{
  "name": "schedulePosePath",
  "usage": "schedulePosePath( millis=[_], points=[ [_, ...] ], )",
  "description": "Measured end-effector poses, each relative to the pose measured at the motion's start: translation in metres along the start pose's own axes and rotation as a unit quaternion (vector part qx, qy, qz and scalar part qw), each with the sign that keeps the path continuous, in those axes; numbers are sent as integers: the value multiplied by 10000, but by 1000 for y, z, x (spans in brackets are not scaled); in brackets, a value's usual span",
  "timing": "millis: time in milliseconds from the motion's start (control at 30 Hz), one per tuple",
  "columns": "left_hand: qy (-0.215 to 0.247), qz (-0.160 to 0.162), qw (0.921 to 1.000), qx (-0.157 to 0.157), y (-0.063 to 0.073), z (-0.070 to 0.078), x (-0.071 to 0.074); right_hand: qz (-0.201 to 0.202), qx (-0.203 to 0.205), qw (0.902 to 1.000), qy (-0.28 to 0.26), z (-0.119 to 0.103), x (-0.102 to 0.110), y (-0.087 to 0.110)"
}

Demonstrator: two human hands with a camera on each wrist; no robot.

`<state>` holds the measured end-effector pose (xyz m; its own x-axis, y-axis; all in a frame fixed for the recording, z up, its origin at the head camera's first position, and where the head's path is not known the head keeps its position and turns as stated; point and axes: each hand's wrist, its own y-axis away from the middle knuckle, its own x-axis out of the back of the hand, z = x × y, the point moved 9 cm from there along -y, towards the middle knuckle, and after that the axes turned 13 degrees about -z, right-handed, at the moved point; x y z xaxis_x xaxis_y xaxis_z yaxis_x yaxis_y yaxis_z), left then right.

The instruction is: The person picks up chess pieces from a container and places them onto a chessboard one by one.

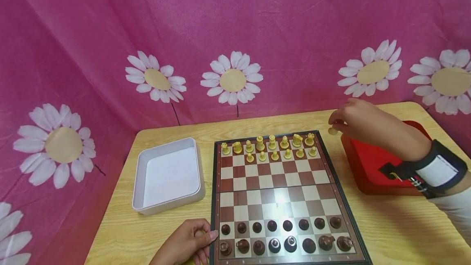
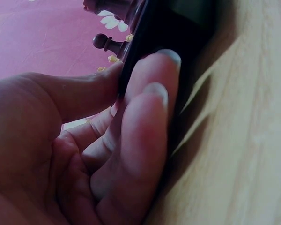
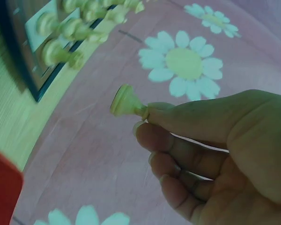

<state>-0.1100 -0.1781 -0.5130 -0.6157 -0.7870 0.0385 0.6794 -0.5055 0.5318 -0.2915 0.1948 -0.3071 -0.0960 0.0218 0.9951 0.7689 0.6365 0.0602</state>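
My right hand (image 1: pixel 362 124) is raised beyond the board's far right corner, near the red bin. It pinches a pale yellow chess pawn (image 3: pixel 127 102) between thumb and fingertips, base pointing outward and its head hidden by the fingers. My left hand (image 1: pixel 187 240) grips the left edge of the chessboard (image 1: pixel 281 191) near its close corner. In the left wrist view the thumb (image 2: pixel 84 93) lies on the upper side of the edge and curled fingers (image 2: pixel 145 126) reach below. Yellow pieces (image 1: pixel 272 142) stand in two rows at the far side, dark pieces (image 1: pixel 274 244) in two rows at the near side.
Left of the board stands a white open tray (image 1: pixel 200 175). A red bin (image 1: pixel 362 185) sits to the right, partly under my right forearm. The wooden table (image 1: pixel 121 216) ends against a pink curtain (image 1: pixel 287 32) printed with daisies.
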Motion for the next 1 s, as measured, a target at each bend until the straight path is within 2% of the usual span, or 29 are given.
schedulePosePath(
  millis=[67, 300, 533, 767, 1000],
  points=[
    [-17, -4, 10000, -13, -1, -1, -1, 15, 55, 10000, 10, -9, 1, -5],
    [-21, -4, 10000, -16, -2, -3, -1, 342, 683, 9970, 147, -46, 8, -23],
    [19, -60, 10000, -72, -2, -1, -2, 349, 1058, 9938, -40, -80, 10, -47],
    [78, -66, 9999, -53, -3, 0, -2, 92, 880, 9958, -227, -96, 2, -65],
    [72, -75, 9999, 33, -1, -2, -1, -116, 941, 9951, -296, -110, -5, -79]
  ],
)
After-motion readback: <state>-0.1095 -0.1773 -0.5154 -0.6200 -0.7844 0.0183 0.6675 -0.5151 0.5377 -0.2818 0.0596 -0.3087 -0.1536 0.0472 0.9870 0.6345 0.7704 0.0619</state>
